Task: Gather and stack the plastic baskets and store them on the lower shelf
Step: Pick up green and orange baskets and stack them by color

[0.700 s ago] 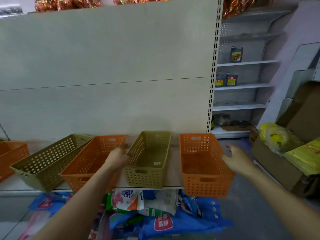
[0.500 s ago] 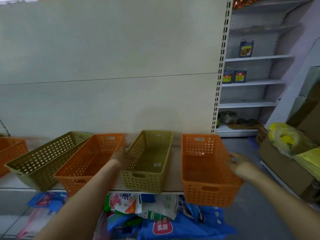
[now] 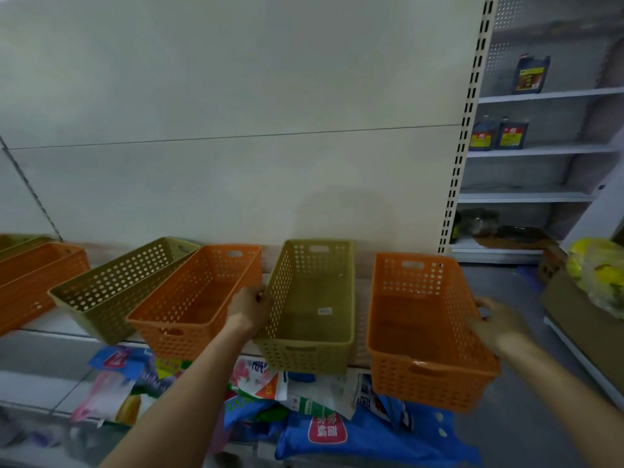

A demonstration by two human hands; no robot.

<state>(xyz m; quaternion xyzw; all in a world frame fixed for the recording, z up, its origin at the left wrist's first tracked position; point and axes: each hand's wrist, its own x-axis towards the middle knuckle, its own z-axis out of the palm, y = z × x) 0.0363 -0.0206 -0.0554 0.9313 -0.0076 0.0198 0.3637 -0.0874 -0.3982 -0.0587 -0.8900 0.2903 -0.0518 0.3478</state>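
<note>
Several perforated plastic baskets stand in a row on a shelf. The rightmost orange basket is tilted, its near end hanging past the shelf's front edge. My right hand grips its right wall. A green basket sits left of it, and my left hand holds its left rim. Further left are another orange basket, a second green basket and one more orange basket at the frame's edge.
Blue and white bags lie piled on the lower level beneath the shelf. To the right stands a white shelving unit with dark jugs. A cardboard box with yellow bags is at far right.
My right hand reached in and took hold of the rightmost orange basket's wall; that basket came forward and tilted. My left hand moved onto the green basket's rim.
</note>
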